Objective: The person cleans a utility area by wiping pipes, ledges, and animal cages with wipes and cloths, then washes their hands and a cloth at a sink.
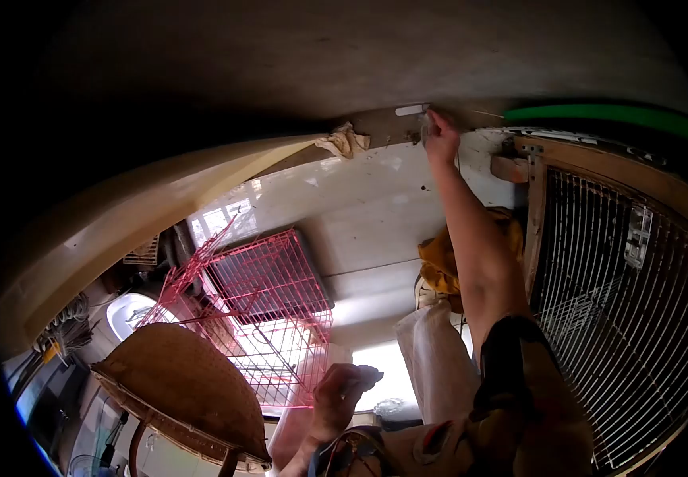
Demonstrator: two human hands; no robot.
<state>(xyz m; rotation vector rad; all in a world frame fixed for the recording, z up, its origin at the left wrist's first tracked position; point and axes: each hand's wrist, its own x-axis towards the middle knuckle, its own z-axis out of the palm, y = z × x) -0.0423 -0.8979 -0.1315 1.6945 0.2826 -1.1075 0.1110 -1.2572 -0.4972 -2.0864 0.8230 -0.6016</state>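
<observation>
My right hand [442,141] is stretched up to a dusty ledge [388,131], its fingers closed on something small that I cannot make out. Just left of its fingertips lies a small white object [410,110]. A crumpled beige cloth [345,141] rests farther left on the ledge. My left hand [334,400] is low in the middle, closed around a crumpled greyish piece [369,376], perhaps cloth or paper. Behind it stands a pink wire cage [268,278].
A brown woven chair back [185,381] is at the lower left. On the right stands a wood-framed wire grille [541,230]. A yellow-brown bag [438,262] and a whitish wrapped bundle [433,362] are beside my right arm. A green strip [614,116] runs along the upper right.
</observation>
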